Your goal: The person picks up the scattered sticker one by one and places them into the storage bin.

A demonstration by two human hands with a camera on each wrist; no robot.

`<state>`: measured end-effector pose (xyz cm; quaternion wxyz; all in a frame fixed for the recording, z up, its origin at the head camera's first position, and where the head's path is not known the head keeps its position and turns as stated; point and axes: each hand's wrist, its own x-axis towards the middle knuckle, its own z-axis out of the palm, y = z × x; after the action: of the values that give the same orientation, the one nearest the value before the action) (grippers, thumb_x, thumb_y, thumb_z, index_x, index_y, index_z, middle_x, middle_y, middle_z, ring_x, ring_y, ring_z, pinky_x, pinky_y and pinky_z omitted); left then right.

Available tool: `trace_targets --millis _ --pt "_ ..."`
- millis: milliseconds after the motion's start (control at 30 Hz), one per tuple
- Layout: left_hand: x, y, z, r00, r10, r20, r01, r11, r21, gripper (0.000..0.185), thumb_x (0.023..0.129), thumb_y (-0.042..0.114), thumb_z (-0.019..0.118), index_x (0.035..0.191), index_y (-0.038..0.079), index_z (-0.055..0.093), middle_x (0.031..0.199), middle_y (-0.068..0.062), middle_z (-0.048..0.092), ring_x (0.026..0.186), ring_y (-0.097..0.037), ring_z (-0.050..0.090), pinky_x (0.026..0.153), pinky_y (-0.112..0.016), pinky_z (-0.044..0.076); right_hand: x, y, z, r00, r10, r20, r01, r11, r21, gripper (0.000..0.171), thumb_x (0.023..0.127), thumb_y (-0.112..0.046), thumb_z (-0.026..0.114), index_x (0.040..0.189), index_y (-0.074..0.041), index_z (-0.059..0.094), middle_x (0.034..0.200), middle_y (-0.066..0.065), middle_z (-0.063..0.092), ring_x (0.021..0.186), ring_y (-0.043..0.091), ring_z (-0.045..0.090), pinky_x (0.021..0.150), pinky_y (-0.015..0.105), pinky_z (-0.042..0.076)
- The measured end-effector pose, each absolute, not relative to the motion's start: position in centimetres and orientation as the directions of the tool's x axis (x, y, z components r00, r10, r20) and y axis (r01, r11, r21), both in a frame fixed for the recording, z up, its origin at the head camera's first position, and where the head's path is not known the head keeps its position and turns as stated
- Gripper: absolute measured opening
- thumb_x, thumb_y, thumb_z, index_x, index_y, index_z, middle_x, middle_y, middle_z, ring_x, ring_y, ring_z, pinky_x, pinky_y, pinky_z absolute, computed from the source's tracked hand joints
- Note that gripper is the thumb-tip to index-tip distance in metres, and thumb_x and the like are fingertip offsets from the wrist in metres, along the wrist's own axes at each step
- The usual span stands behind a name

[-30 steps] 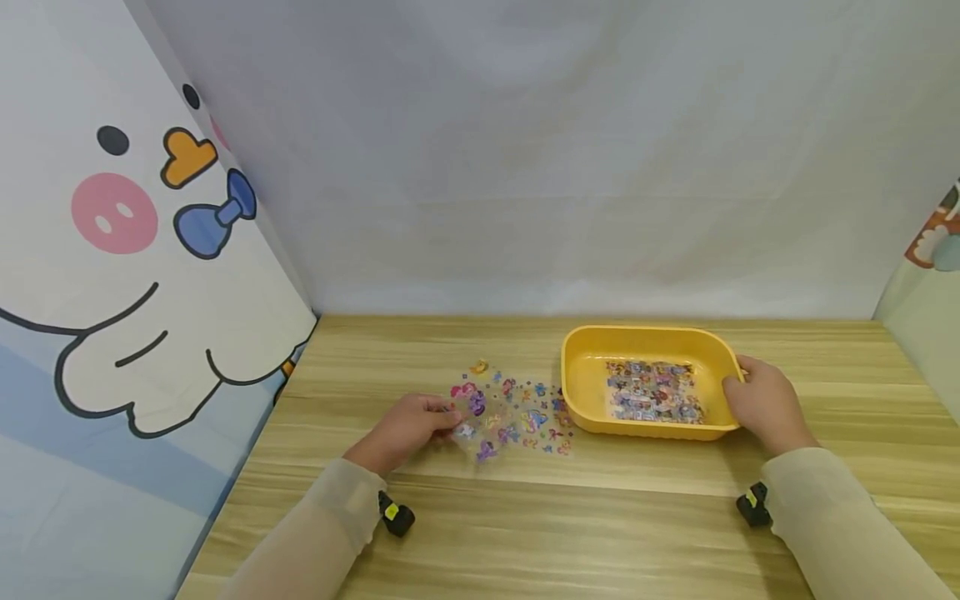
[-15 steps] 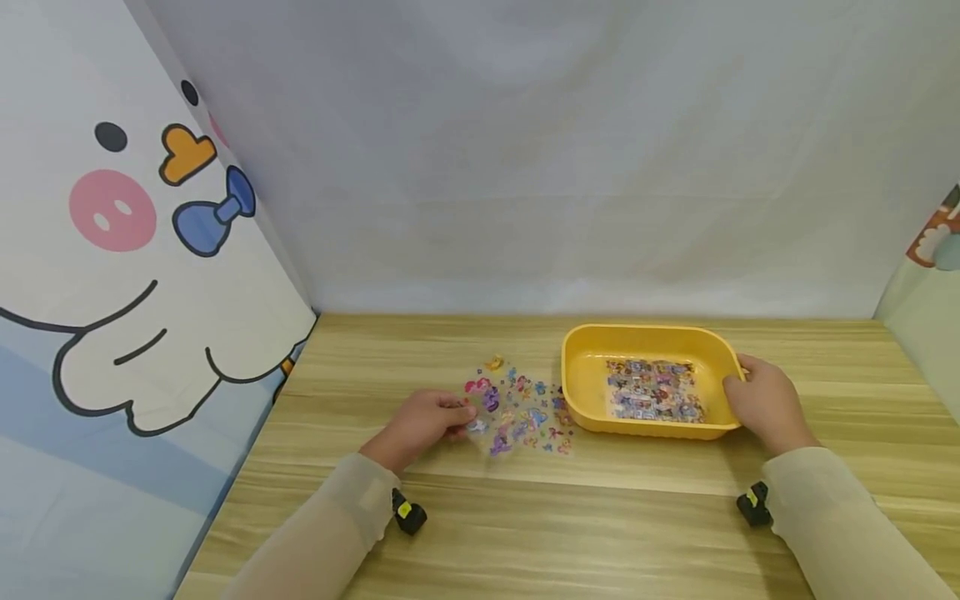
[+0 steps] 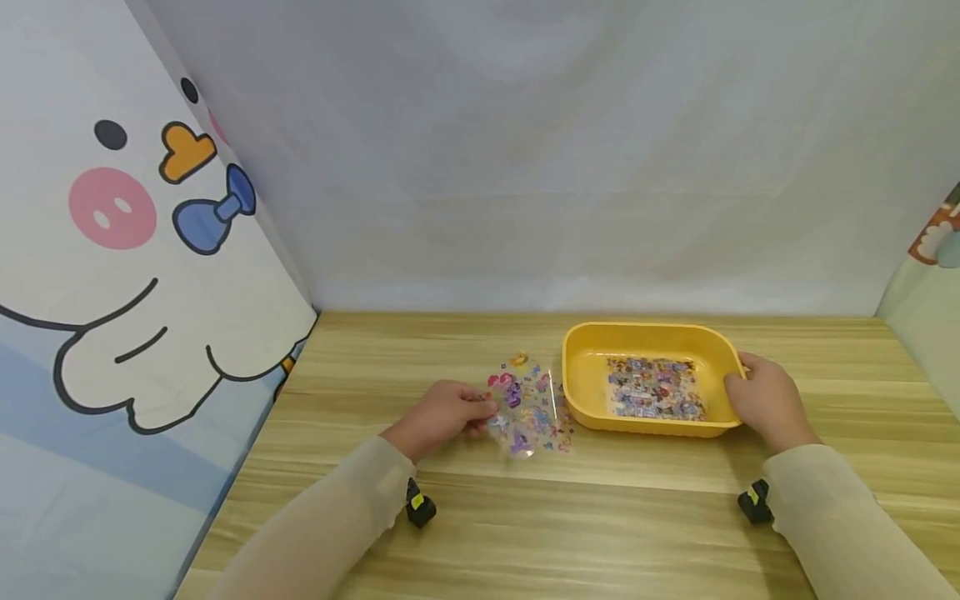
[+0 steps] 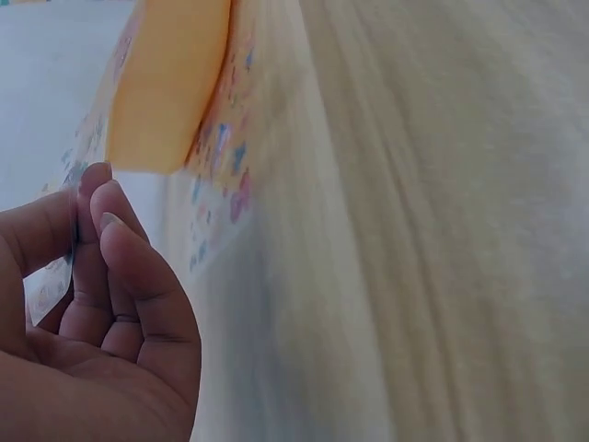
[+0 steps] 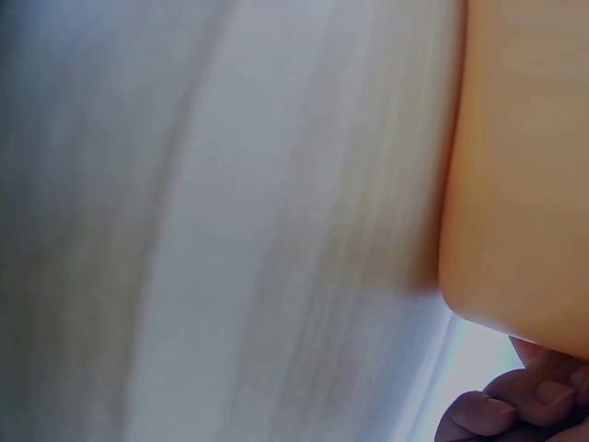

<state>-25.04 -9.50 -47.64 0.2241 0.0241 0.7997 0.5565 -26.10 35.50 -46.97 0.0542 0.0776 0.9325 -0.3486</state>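
Observation:
My left hand (image 3: 442,414) pinches a clear sticker sheet (image 3: 513,393) with colourful cartoon figures by its left edge. In the left wrist view, this sheet stands raised between thumb and fingers (image 4: 152,272). Beneath it, a second clear sheet (image 4: 225,152) lies on the table against the yellow basin (image 4: 170,87). My right hand (image 3: 768,404) grips the right rim of that basin, thumb at the inner side. The right wrist view shows curled fingers (image 5: 502,410) below the basin wall (image 5: 525,166). Inside the basin lies a sheet of densely packed stickers (image 3: 656,389).
The wood-grain table (image 3: 570,533) reaches back to a pale curtain (image 3: 570,208). A cartoon-printed cloth (image 3: 120,333) hangs along the left side. Small black devices sit at both wrists.
My left hand has moved right with the pinched sheet, bringing it closer to the basin and more over the sheet on the table. The right hand and basin have stayed in place.

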Motion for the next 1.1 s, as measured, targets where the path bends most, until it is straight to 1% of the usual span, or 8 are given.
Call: trace_targets --millis 133,200,300,400,567,667,933,1100 --pt "-26.0 -9.0 -46.3 -0.896 0.328 -0.299 -0.148 0.415 0.898 0.021 0.101 0.023 0.070 0.092 0.005 0.077 0.087 -0.007 0.071 0.086 -0.032 0.068 0.083 -0.042 0.058 -26.1 35.5 -47.0 -0.981 0.110 -0.161 0.188 0.747 -0.638 0.060 0.102 -0.018 0.039 0.149 0.018 0.033 0.127 0.037 0.055 0.085 0.031 0.063 0.065 0.030 0.051" --pt "-26.5 -8.8 -45.2 -0.896 0.344 -0.280 -0.124 0.413 0.902 0.022 0.101 0.024 0.070 0.092 0.005 0.076 0.089 -0.007 0.071 0.092 -0.038 0.068 0.087 -0.046 0.057 -26.1 35.5 -47.0 -0.982 0.108 -0.157 0.185 0.748 -0.637 0.060 0.102 -0.018 0.039 0.149 0.018 0.034 0.126 0.037 0.056 0.085 0.031 0.063 0.065 0.030 0.051" --pt "-27.2 -8.4 -43.9 -0.891 0.366 -0.271 -0.108 0.407 0.907 0.022 0.101 0.025 0.070 0.092 0.005 0.075 0.092 -0.008 0.071 0.100 -0.044 0.065 0.093 -0.049 0.056 -26.2 35.6 -47.1 -0.983 0.107 -0.152 0.181 0.747 -0.640 0.059 0.102 -0.018 0.040 0.149 0.018 0.034 0.126 0.037 0.056 0.085 0.031 0.063 0.065 0.030 0.051" --pt "-27.7 -7.6 -43.1 -0.886 0.368 -0.281 -0.107 0.427 0.898 0.020 0.101 0.025 0.070 0.094 0.007 0.076 0.094 -0.007 0.072 0.102 -0.044 0.065 0.094 -0.051 0.055 -26.2 35.6 -47.2 -0.983 0.108 -0.151 0.181 0.743 -0.644 0.059 0.102 -0.018 0.040 0.149 0.018 0.035 0.126 0.037 0.056 0.085 0.031 0.063 0.065 0.030 0.051" --pt "-28.7 -5.9 -42.7 -0.874 0.387 -0.293 -0.077 0.486 0.871 0.017 0.101 0.025 0.071 0.099 0.010 0.079 0.092 -0.007 0.073 0.099 -0.039 0.068 0.093 -0.051 0.055 -26.2 35.7 -47.3 -0.983 0.111 -0.148 0.181 0.746 -0.641 0.058 0.103 -0.017 0.040 0.149 0.018 0.035 0.127 0.037 0.056 0.087 0.032 0.063 0.065 0.030 0.051" --pt "-29.2 -5.0 -42.7 -0.868 0.404 -0.289 -0.053 0.502 0.863 0.017 0.101 0.026 0.071 0.099 0.011 0.079 0.090 -0.007 0.073 0.098 -0.038 0.068 0.093 -0.051 0.055 -26.2 35.6 -47.3 -0.982 0.115 -0.151 0.185 0.747 -0.639 0.059 0.103 -0.018 0.040 0.149 0.018 0.035 0.127 0.037 0.055 0.087 0.033 0.063 0.065 0.030 0.051" --pt "-29.9 -2.7 -42.5 -0.879 0.401 -0.259 -0.062 0.443 0.895 0.013 0.101 0.023 0.070 0.098 0.012 0.078 0.094 -0.011 0.073 0.103 -0.045 0.065 0.095 -0.055 0.053 -26.3 35.6 -47.4 -0.986 0.104 -0.131 0.164 0.756 -0.633 0.057 0.102 -0.017 0.039 0.146 0.019 0.038 0.119 0.035 0.060 0.079 0.028 0.064 0.063 0.031 0.051" --pt "-30.1 -1.0 -42.6 -0.882 0.410 -0.233 -0.018 0.466 0.885 0.015 0.102 0.023 0.069 0.097 0.012 0.078 0.096 -0.016 0.073 0.094 -0.040 0.065 0.089 -0.053 0.054 -26.2 35.6 -47.3 -0.985 0.103 -0.135 0.166 0.760 -0.629 0.058 0.102 -0.017 0.039 0.146 0.020 0.037 0.121 0.036 0.058 0.080 0.029 0.063 0.063 0.030 0.050"
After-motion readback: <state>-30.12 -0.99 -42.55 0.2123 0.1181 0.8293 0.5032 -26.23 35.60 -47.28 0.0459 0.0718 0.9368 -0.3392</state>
